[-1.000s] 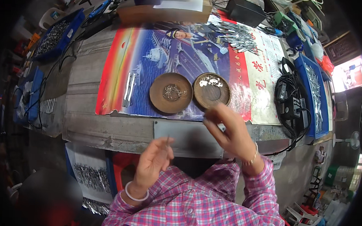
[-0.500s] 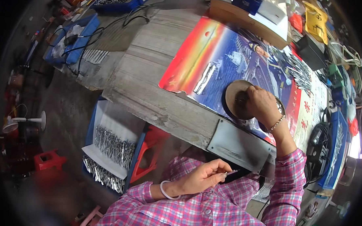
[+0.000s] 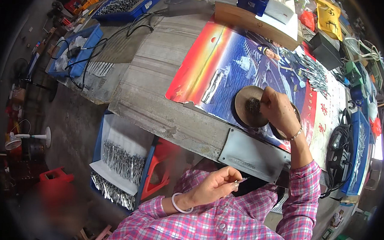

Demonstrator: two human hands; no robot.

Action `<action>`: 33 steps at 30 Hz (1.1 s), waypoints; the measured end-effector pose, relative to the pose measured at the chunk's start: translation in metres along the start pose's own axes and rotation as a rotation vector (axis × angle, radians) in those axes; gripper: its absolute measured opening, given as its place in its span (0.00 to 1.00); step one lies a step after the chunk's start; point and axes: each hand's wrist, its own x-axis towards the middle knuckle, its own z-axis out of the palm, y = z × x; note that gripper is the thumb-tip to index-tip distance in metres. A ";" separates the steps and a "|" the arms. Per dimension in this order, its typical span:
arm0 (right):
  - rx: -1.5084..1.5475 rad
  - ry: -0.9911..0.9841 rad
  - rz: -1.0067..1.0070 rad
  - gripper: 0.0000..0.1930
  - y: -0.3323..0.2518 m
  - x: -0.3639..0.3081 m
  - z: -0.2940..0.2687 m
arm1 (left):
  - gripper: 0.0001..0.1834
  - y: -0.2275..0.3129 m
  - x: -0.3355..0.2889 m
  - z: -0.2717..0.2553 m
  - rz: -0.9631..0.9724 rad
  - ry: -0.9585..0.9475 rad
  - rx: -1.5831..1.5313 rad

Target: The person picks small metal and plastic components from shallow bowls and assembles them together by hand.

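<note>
Over a round brown dish (image 3: pixel 248 106) of small metal parts, the right hand (image 3: pixel 278 111) pinches inward. Below, the left hand (image 3: pixel 217 186) grips a thin metal pin (image 3: pixel 240 180) between fingertips; a loose pinch could let it drop.

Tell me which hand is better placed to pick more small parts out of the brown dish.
Right. The right hand is already over the brown dish, fingertips at the parts. The left hand is near the lap, pinching a small metal piece.

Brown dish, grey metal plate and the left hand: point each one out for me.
brown dish (image 3: pixel 246 110), head view, on its bare left rim.
grey metal plate (image 3: pixel 250 154), head view, middle of its flat face.
left hand (image 3: pixel 212 187), head view, back of the hand.
</note>
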 end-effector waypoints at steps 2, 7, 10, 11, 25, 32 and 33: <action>0.005 0.013 0.004 0.03 0.001 -0.002 0.000 | 0.10 0.000 0.000 0.002 0.002 -0.001 0.001; 0.151 -0.003 0.102 0.06 0.002 -0.007 -0.003 | 0.09 -0.004 0.001 0.005 -0.008 0.017 -0.009; 0.313 0.003 0.107 0.08 0.013 -0.011 0.002 | 0.09 -0.006 0.000 0.006 -0.041 0.034 -0.005; 0.306 0.011 0.123 0.08 0.014 -0.012 0.004 | 0.09 -0.005 0.000 0.007 -0.052 0.019 -0.007; 0.671 0.057 0.251 0.06 0.022 -0.030 0.006 | 0.07 0.003 0.010 0.012 0.084 0.141 0.140; 1.224 0.005 0.394 0.05 0.002 -0.053 -0.013 | 0.08 0.003 0.022 0.015 0.078 0.114 0.171; 1.292 -0.040 0.463 0.05 -0.001 -0.060 -0.016 | 0.08 0.003 0.024 0.016 0.083 0.131 0.177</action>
